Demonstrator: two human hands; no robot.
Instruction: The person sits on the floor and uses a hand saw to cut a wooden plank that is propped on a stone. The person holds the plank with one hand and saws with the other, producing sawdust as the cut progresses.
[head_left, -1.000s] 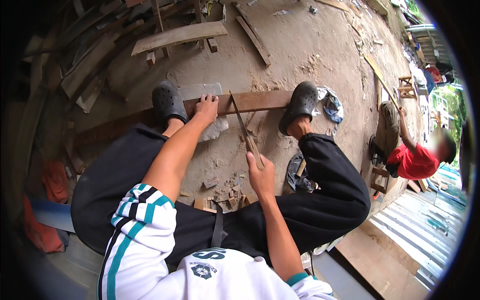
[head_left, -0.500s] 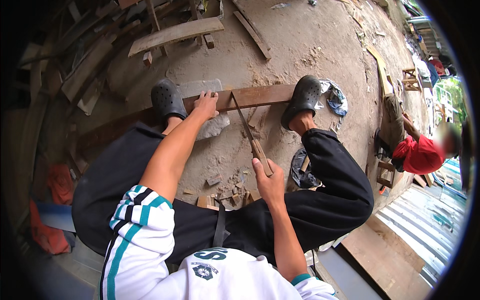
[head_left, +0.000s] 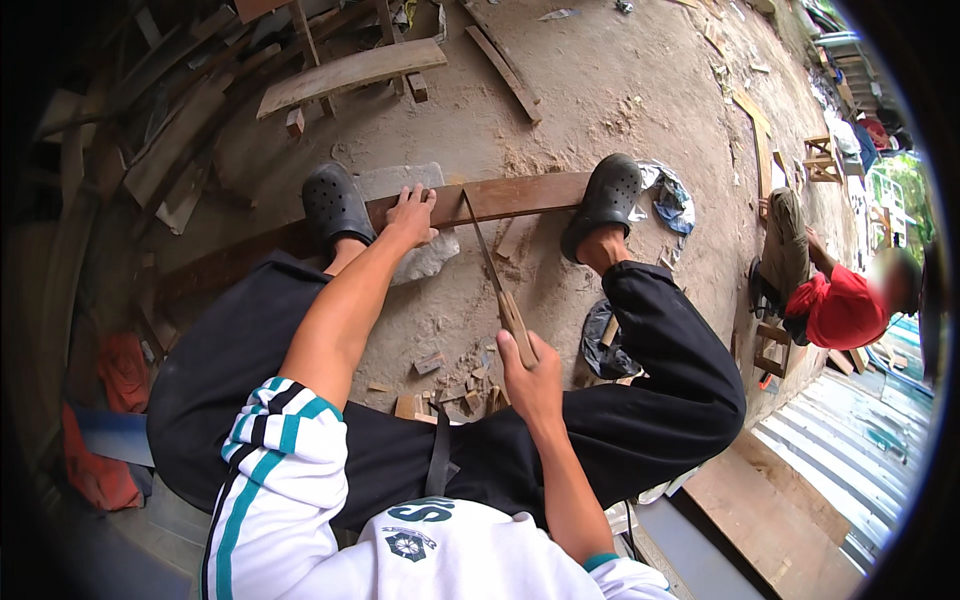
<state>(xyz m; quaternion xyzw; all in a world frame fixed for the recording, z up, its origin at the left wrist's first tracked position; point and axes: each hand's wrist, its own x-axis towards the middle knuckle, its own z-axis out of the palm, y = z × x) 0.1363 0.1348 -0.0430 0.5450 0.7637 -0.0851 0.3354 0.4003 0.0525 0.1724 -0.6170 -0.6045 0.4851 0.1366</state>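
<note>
A long brown wooden board runs across in front of me, its left part in shadow. It rests over a pale stone block, with my dark clogs at either side of the saw. My left hand grips the board from above beside the left clog, fingers over its far edge. My right hand is closed around the wooden handle of a handsaw. The narrow blade slants away from me, and its tip part meets the board between my left hand and the right clog.
Wood offcuts lie on the dirt floor between my legs. A low plank bench and stacked lumber stand at the far left. On the right, a person in a red shirt sits near a small wooden stool. A black plastic bag lies by my right leg.
My right hand has drawn the saw slightly back toward me, so less blade extends past the board's near edge. My left hand and the board stay in place.
</note>
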